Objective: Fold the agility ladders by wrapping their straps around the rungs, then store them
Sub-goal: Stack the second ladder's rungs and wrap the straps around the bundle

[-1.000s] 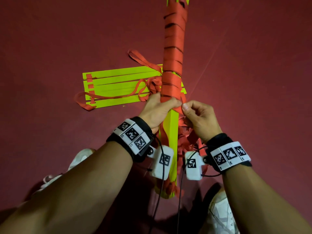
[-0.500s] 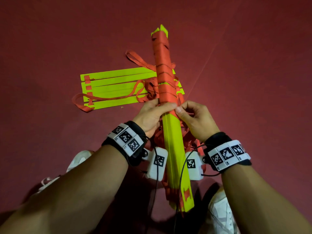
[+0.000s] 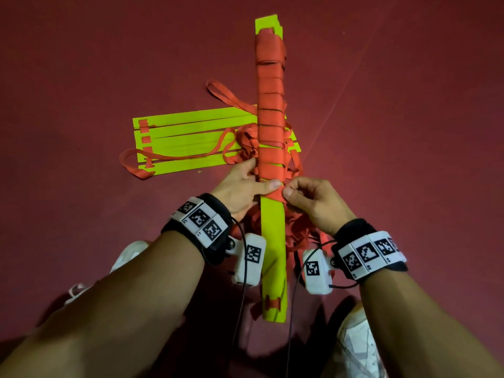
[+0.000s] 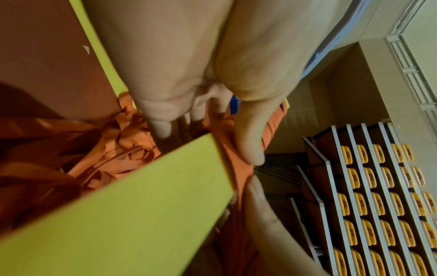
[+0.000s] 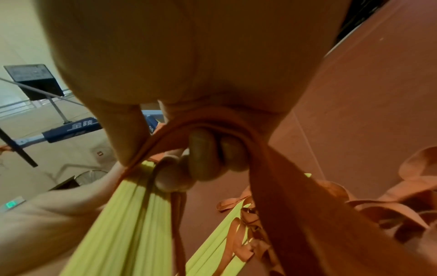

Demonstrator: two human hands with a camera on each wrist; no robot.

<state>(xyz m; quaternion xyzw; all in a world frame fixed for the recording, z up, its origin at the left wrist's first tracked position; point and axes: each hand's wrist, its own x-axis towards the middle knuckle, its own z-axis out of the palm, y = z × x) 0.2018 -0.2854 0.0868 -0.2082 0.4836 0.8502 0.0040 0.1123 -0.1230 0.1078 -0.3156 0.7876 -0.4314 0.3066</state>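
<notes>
We hold the rung bundle (image 3: 272, 227) above the floor (image 3: 81, 64). Our left hand (image 3: 240, 189) grips it, thumb across the wrapped strap (image 3: 270, 126); our right hand (image 3: 313, 203) pinches that strap beside the thumb. A second ladder (image 3: 191, 140) lies behind the bundle.

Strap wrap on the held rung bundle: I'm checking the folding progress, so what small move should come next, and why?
Probably another turn: the right hand carries the orange strap round the rung bundle below the left hand. The near half looks bare and strap hangs loose.
</notes>
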